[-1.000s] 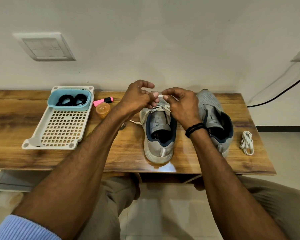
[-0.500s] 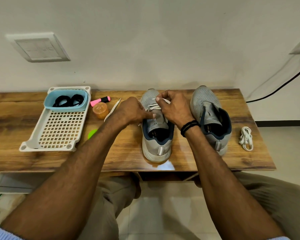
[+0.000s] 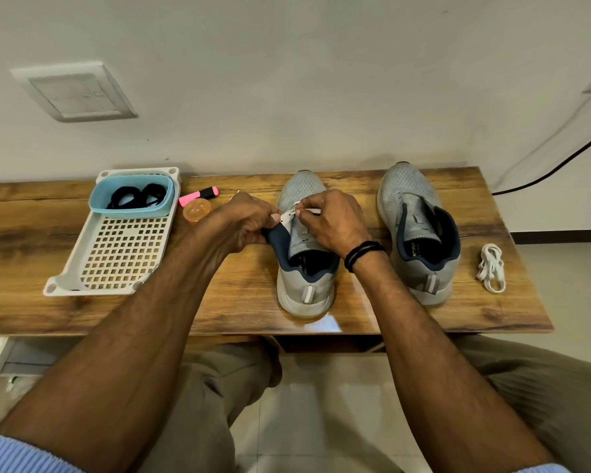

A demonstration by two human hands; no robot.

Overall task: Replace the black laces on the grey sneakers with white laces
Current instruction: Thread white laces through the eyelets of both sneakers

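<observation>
Two grey sneakers stand on the desk (image 3: 246, 302) with their toes to the wall and their heels to the person, so each shoe runs front to back. Both hands are at work on the first sneaker (image 3: 304, 288), just above its tongue. The left hand (image 3: 243, 221) pinches a white lace (image 3: 289, 216) at the shoe's left edge, and the right hand (image 3: 335, 221) pinches the same lace from the other side, so the lace lies right between the two hands. It looks like they are feeding it through the holes. The second sneaker (image 3: 420, 233) stands to the right and has no lace in it. Past it, near the right end of the desk, lies one spare white lace (image 3: 491, 268) in a bundle; the right hand is nearer to it. Two black laces (image 3: 137, 197) sit coiled in one blue tub (image 3: 130, 210), which rests in one white basket (image 3: 116, 264) on the left. Beside the basket lie one pink marker (image 3: 198, 196) and one small orange pot (image 3: 197, 210).
</observation>
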